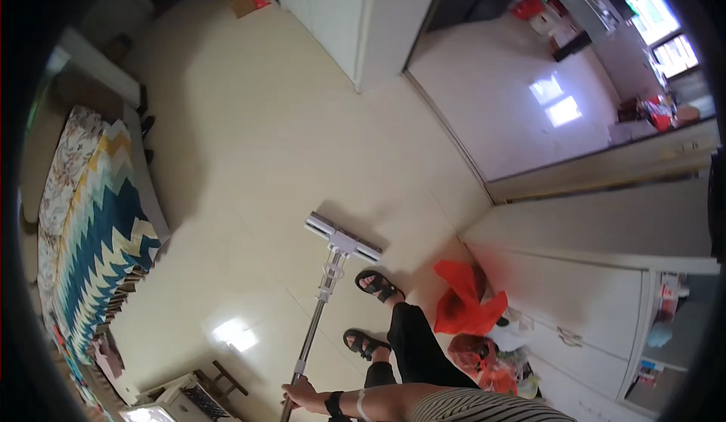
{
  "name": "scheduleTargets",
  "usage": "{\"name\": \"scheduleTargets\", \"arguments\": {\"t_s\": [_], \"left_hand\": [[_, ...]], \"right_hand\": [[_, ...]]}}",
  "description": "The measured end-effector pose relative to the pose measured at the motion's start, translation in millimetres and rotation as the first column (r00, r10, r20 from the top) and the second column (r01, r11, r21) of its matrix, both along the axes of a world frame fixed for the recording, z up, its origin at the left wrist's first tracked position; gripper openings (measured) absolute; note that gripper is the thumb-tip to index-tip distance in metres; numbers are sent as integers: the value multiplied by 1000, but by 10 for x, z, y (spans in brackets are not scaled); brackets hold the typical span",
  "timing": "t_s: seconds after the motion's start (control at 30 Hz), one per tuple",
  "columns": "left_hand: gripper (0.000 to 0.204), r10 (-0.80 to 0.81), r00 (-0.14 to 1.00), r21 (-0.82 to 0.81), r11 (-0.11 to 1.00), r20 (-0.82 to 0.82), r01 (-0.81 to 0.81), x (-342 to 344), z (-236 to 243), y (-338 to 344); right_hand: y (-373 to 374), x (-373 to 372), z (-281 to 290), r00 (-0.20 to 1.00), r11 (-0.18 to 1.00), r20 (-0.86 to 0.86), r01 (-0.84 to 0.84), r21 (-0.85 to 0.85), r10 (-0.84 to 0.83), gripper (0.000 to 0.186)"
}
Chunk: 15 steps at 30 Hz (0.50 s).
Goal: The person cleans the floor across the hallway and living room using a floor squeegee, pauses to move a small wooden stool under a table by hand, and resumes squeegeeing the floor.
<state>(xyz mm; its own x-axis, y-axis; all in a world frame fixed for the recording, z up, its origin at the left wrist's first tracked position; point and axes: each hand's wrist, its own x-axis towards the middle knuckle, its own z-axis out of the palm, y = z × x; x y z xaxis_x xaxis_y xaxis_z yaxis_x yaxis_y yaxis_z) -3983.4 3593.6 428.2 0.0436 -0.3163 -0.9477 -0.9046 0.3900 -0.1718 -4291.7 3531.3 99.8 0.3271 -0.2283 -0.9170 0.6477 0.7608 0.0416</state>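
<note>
My right hand [302, 395] is closed around the silver pole of a sponge mop [310, 335] at the bottom of the head view. A dark watch and a pale band are on that wrist, below a striped sleeve. The pole slants up and away to a wide grey-white mop head [344, 242], which rests on the pale tiled floor [257, 172] just ahead of my feet. The pole's near end runs out of the picture. My left hand is not in view.
Black sandals [378, 286] are on my feet. Red plastic bags [465, 301] lie to the right by white cabinets [563, 293]. A bed with a zigzag blanket [106, 225] stands left, a small wooden stool [227, 380] near left. A sliding-door track [446, 134] crosses the floor.
</note>
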Motion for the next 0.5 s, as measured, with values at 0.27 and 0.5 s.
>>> {"name": "scheduleTargets", "arguments": {"t_s": [0.27, 0.5], "left_hand": [[39, 628, 743, -102, 744, -231, -660, -2203, -1869, 36], [27, 810, 466, 176, 548, -357, -818, -4301, -2676, -1181]], "right_hand": [[-1059, -1624, -1169, 874, 954, -481, -85, -288, -67, 37], [-2324, -3446, -1609, 372, 859, -922, -501, -105, 104, 37]]}}
